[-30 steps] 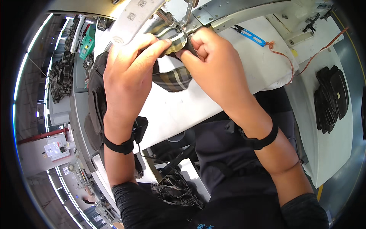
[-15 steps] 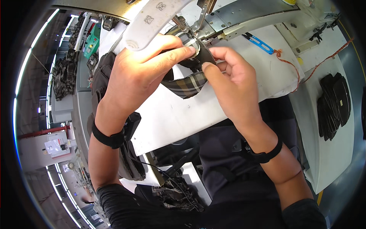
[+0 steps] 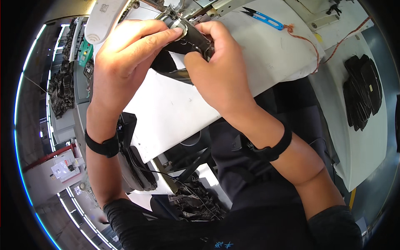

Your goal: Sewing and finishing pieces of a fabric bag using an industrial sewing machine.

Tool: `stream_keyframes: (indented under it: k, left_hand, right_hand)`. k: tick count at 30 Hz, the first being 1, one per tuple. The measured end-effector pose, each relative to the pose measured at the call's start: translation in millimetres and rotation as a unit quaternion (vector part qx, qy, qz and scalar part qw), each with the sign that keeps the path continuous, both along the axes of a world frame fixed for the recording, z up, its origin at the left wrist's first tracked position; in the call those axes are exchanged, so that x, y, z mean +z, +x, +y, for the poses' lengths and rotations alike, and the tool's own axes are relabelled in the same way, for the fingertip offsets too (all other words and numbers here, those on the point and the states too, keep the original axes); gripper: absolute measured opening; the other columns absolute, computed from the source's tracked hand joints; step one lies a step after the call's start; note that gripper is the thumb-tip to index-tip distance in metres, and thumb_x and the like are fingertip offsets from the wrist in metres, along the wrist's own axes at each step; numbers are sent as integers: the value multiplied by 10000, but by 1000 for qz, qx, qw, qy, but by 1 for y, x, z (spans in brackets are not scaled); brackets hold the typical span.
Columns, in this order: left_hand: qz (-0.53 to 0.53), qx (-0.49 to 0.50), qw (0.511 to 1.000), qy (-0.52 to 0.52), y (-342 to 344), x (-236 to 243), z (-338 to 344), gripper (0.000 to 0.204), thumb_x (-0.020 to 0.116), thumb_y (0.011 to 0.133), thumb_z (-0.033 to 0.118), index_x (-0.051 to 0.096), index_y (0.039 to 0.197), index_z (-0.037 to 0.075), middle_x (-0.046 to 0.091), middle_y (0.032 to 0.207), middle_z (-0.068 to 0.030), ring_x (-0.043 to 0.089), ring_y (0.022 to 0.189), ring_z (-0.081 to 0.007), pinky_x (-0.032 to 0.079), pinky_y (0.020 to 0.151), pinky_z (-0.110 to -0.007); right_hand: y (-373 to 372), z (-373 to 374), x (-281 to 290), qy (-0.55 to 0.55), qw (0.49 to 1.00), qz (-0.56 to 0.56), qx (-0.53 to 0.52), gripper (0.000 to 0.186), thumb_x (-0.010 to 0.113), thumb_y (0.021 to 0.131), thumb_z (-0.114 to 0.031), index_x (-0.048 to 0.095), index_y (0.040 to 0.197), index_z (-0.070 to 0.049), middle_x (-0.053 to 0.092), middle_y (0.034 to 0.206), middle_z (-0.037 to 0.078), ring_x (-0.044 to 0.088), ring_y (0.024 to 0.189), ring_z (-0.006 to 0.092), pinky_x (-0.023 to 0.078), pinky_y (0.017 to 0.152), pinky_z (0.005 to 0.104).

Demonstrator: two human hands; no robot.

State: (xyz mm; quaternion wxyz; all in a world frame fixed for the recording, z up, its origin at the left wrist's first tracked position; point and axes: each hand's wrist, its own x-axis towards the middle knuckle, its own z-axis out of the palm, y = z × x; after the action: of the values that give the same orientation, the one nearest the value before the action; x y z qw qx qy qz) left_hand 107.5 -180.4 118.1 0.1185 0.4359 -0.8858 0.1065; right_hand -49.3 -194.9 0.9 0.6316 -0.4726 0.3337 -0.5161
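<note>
A dark fabric piece (image 3: pixel 183 46) with a plaid side and a frayed pale edge is bent into a loop beneath the sewing machine (image 3: pixel 104 18). My left hand (image 3: pixel 129 52) pinches its upper left edge, thumb and fingers pressed together close to the needle area. On the loop's right side, my right hand (image 3: pixel 221 68) grips the cloth between thumb and curled fingers. Both hands hide part of the fabric, and the machine's needle does not show clearly.
Blue thread snips (image 3: pixel 266 19) tied to an orange cord (image 3: pixel 306 41) lie on the white tabletop (image 3: pixel 166 112). Stacked dark pieces (image 3: pixel 362 91) rest on the right surface. More dark pieces (image 3: pixel 137 171) hang at left, and plaid cloth (image 3: pixel 196 202) is piled below.
The whole view has shifted, so hands and machine sit further up and left. My right hand has turned the fabric, and less of its plaid side shows.
</note>
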Motion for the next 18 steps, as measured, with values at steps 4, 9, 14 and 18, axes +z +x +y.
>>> stream_keyframes:
  k: [4, 9, 14, 18]
  left_hand:
    - [12, 17, 999, 30, 3, 0, 6, 395, 780, 835, -110, 798, 1201, 38, 730, 1057, -96, 698, 939, -239, 569, 829, -331]
    - [28, 28, 999, 37, 1, -3, 10, 429, 792, 799, -121, 803, 1194, 47, 721, 1056, -89, 695, 934, -236, 566, 825, -329]
    - [40, 14, 998, 53, 6, 4, 9, 458, 799, 752, -131, 813, 1171, 52, 733, 1025, -86, 698, 937, -232, 568, 830, -330]
    - [48, 15, 996, 74, 2, 11, 6, 444, 803, 731, -129, 819, 1136, 52, 744, 999, -77, 710, 910, -224, 573, 816, -336]
  right_hand:
    - [-6, 12, -12, -157, 986, 39, -46, 436, 587, 815, 35, 616, 1250, 31, 629, 1129, 220, 595, 1040, 413, 493, 942, 489]
    - [-26, 4, -13, -289, 940, 118, -136, 282, 653, 866, 12, 695, 1144, 19, 620, 1050, 162, 612, 932, 322, 512, 841, 419]
    - [-31, -1, -6, -65, 997, -14, 48, 225, 749, 980, -80, 723, 1187, 4, 645, 949, 57, 605, 757, 112, 489, 682, 269]
    - [-34, -3, -6, -5, 994, -64, 92, 220, 737, 1000, -49, 736, 1204, 32, 656, 1005, 16, 606, 848, 54, 491, 731, 224]
